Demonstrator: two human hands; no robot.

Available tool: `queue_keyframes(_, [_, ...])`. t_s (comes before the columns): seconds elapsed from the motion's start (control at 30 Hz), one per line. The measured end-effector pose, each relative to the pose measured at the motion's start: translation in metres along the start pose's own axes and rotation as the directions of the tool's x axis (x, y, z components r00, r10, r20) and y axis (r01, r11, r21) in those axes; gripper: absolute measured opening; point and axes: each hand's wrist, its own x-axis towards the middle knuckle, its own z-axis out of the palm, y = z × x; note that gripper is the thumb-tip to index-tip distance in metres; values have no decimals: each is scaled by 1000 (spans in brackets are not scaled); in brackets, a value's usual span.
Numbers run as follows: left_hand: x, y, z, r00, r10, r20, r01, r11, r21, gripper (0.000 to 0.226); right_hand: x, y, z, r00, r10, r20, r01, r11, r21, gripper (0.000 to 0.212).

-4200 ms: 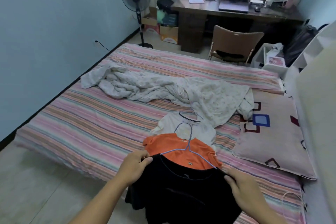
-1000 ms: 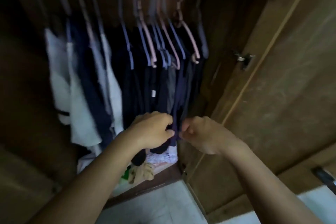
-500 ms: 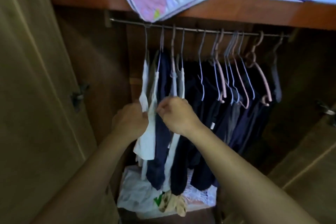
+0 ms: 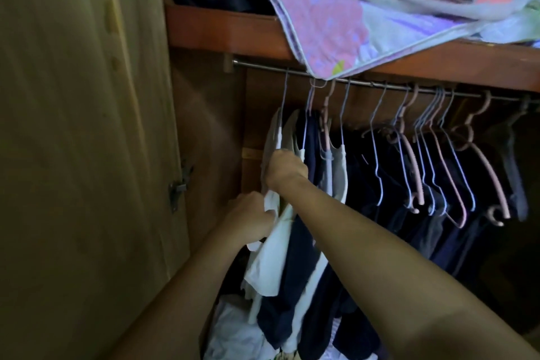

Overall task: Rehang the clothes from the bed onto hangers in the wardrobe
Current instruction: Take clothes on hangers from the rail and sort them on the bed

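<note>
Here both hands work at the left end of the wardrobe rail (image 4: 380,85). The right hand (image 4: 287,168) is curled tight around the upper part of a white garment (image 4: 270,257), just under its pale wire hanger (image 4: 282,114), which hooks over the rail. The left hand (image 4: 251,221) sits lower and to the left, its fingers closed on a fold of the same white cloth. The fingertips of both hands are buried in fabric, so exactly how they pinch cannot be made out.

Right beside the white piece hangs a navy garment (image 4: 295,272), touching it, then a row of dark clothes (image 4: 388,178) on blue and pink hangers; in the dim light these blur into one mass. No label or writing can be read anywhere.

Above, a folded floral quilt (image 4: 336,29) droops over the shelf edge (image 4: 228,29) and covers part of the rail. The wardrobe door (image 4: 81,140) stands open at left. Pale cloth heaped on the wardrobe floor is cut off at the bottom edge.
</note>
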Motion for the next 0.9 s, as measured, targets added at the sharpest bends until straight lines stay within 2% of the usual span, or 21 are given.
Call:
queue_keyframes(0.13, [1,-4,-7,1000,-7,-13,6,1000,-20,33,10,0,2,1000,10,-6,-10,1000,-17,48])
queue_keyframes(0.33, [-4,-1,-16,998,-39,-52,36,998,-56,43,16,4,1,991,19,-133,-4,994,109,36])
queue_keyframes(0.57, [-4,1,-27,992,-69,-105,54,988,-142,47,-3,19,-10,958,-52,-282,89,988,123,26])
queue_keyframes(0.67, [-2,7,-28,985,-50,-167,14,978,-206,53,-27,38,-7,943,-143,-300,190,973,134,13])
queue_keyframes(0.77, [3,8,-28,972,-10,-235,-59,957,-283,62,-66,62,-8,933,-181,-310,223,969,105,20])
queue_keyframes(0.9, [13,4,-24,943,96,-319,-191,941,-281,67,-130,100,-22,922,-202,-329,234,970,61,22])
